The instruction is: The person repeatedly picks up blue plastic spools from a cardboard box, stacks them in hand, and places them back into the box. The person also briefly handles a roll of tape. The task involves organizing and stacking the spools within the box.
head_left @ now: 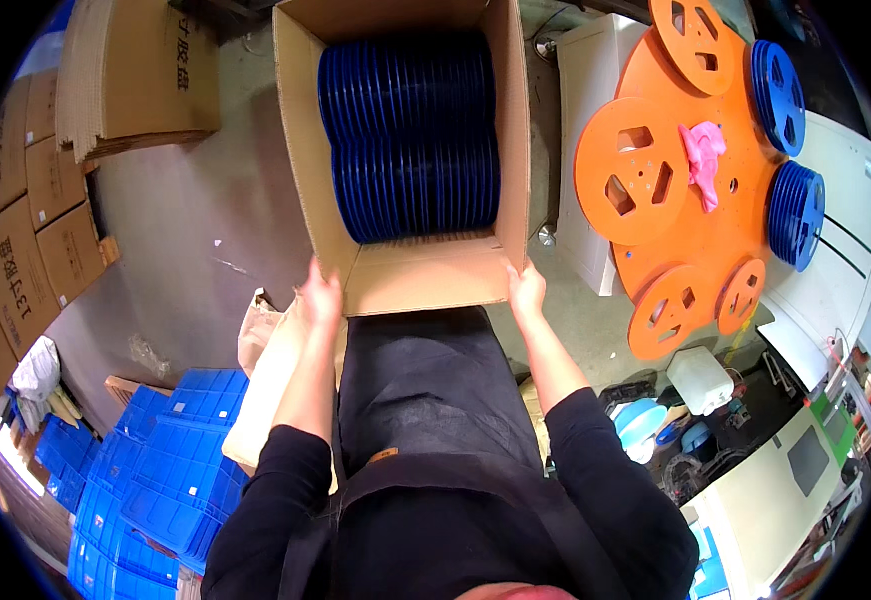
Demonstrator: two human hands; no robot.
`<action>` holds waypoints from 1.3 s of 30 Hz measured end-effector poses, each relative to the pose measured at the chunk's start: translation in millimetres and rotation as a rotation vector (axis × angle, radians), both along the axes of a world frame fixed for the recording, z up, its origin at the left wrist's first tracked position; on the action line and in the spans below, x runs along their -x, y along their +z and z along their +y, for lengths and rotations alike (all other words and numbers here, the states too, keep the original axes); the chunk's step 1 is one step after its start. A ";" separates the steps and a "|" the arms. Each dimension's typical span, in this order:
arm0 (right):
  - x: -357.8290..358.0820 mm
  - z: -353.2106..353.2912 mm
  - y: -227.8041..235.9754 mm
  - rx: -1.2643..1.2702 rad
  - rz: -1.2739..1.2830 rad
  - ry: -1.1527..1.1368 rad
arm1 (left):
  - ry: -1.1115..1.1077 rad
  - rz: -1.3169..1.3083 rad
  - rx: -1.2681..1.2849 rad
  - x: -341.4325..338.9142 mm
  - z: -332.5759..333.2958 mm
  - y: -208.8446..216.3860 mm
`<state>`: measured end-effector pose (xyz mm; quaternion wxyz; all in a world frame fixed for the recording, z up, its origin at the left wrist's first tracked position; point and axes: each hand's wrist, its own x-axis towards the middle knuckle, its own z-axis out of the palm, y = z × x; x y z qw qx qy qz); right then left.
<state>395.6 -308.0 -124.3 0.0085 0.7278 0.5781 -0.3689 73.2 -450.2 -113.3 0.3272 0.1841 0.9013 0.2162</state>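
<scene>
An open cardboard box (426, 280) stands on the floor in front of me, packed with two rows of upright dark blue plastic reels (411, 135). My left hand (321, 292) grips the box's near left corner. My right hand (527, 288) grips its near right corner. Both forearms in black sleeves reach forward past my black apron.
Orange reels (636, 170) lie on a large orange disc at the right, with a pink glove (704, 160) on top and blue reel stacks (794, 213) beside. Flat cardboard boxes (26, 230) lean at the left. Blue plastic bins (156, 470) are stacked at the lower left.
</scene>
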 end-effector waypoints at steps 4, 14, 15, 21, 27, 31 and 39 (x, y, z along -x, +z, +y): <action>-36.7 40.4 -9.6 0.192 0.109 -0.126 | -0.097 0.016 0.103 -6.1 -0.3 -4.5; 21.6 53.2 13.1 -0.037 -0.189 0.222 | -0.172 0.277 0.007 33.2 22.9 -4.4; 26.8 52.4 13.8 0.040 -0.251 0.269 | -0.154 0.217 0.049 31.8 26.6 -2.0; 43.0 65.6 20.3 0.059 -0.177 0.172 | -0.060 0.089 0.113 38.7 31.8 -11.6; 39.0 156.8 32.8 -0.099 -0.134 0.449 | -0.275 0.078 0.166 81.0 76.1 14.2; 83.6 158.5 90.2 -0.112 -0.278 0.440 | -0.340 0.131 0.228 85.4 121.1 86.2; 58.5 73.0 -4.7 -0.078 -0.314 0.177 | -0.132 0.161 0.031 23.9 33.3 -12.5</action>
